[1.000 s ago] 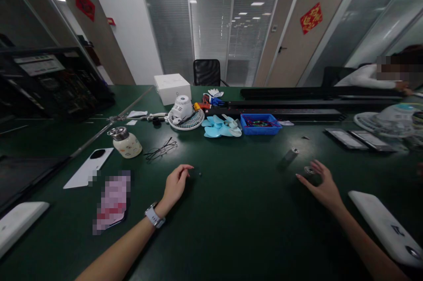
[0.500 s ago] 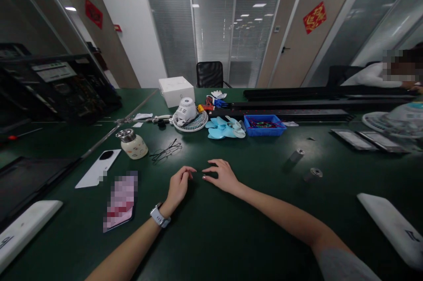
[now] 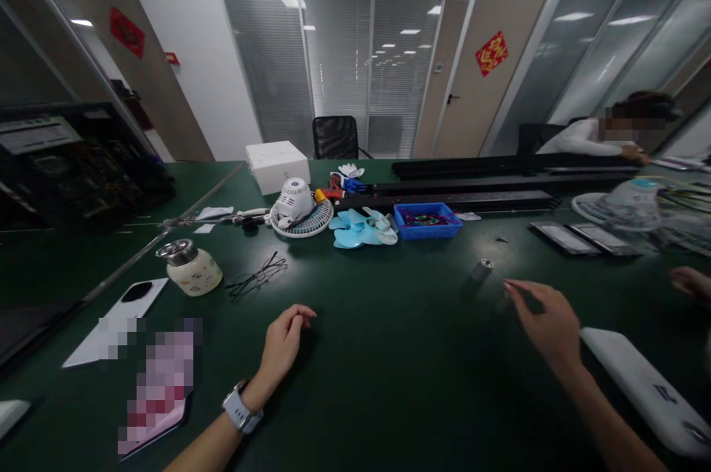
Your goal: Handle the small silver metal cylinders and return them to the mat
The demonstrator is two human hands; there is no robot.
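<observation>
My left hand (image 3: 283, 342) rests on the green table (image 3: 400, 376) with a watch on the wrist. Its fingers are curled, thumb and forefinger touching, and nothing shows in them. My right hand (image 3: 547, 324) hovers low at the right, fingers pressed together and pointing left. What they pinch, if anything, is too small to see. A small metal cylinder (image 3: 482, 268) lies just beyond its fingertips. A second dark piece (image 3: 503, 303) is partly hidden behind the fingers.
Glasses (image 3: 256, 276), a lidded jar (image 3: 192, 268), a white phone (image 3: 119, 320), a fan grille with motor (image 3: 300, 209), blue fan blades (image 3: 364, 229) and a blue tray (image 3: 426, 220) lie further back. A white slab (image 3: 638, 383) sits at right. Another person's hand (image 3: 689, 281) is at the right edge.
My right hand went from the cylinders to a speck beside my left hand, then back right. The speck no longer shows. My left hand stayed put. The camera shifted.
</observation>
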